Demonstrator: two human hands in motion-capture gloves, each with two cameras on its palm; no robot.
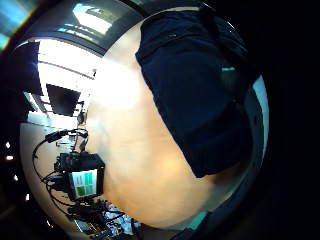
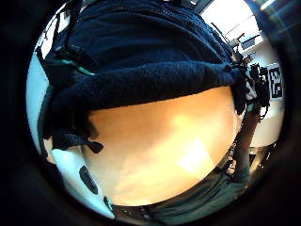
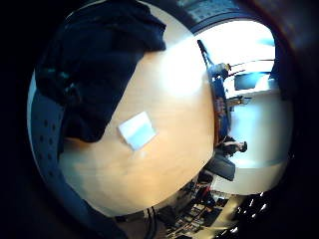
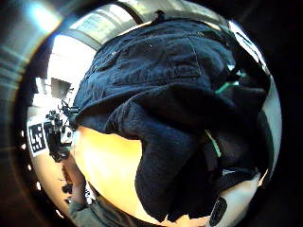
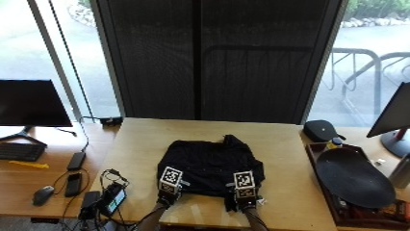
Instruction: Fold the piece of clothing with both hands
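Observation:
A black garment (image 5: 208, 166) lies bunched in the middle of the light wooden table (image 5: 147, 139), with one corner poking toward the far side. My left hand (image 5: 165, 197) is at its near left edge and my right hand (image 5: 244, 199) at its near right edge. Both hold the near hem, which is raised a little off the table. The left thumb side palm view has the thick hem (image 2: 141, 84) running across just above the bare tabletop (image 2: 164, 150). In the right thumb side palm view, folds of the cloth (image 4: 165, 142) hang close to the palm. A pocket (image 4: 161, 59) shows on the garment.
A small device with cables (image 5: 112, 199) sits at the table's near left corner. A black tray (image 5: 352, 178) and a black pouch (image 5: 322, 130) are on the right. A white slip (image 3: 137, 130) lies on the table beside the garment. A monitor, keyboard and mouse occupy the left desk.

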